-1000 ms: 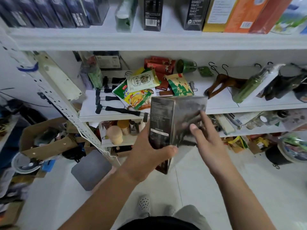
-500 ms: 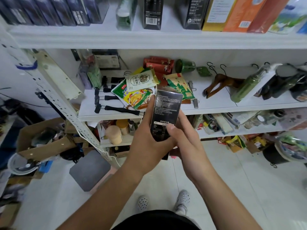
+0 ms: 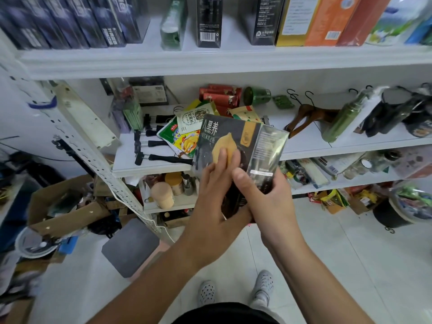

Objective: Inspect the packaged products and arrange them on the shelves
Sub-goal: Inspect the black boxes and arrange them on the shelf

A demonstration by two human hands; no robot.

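Note:
A dark grey product box [image 3: 236, 141] with a yellow picture and white characters on its front is held tilted in front of the middle shelf [image 3: 350, 146]. My left hand [image 3: 215, 202] holds its lower left, fingers lying over the front face. My right hand [image 3: 264, 199] grips its lower right corner, thumb on the shiny side panel. The box's bottom end is hidden behind both hands.
Snack pouches [image 3: 187, 132], red packets, black clips, wooden hangers [image 3: 308, 115] and a green bottle [image 3: 343, 118] lie on the middle shelf. Upright boxes [image 3: 208, 19] line the top shelf. Cardboard boxes [image 3: 60, 206] and a grey mat [image 3: 131, 246] sit on the floor to the left.
The box has been turned from its narrow text side to its front face, and tilted. My right hand has shifted to the lower right corner; my left fingers now lie across the front.

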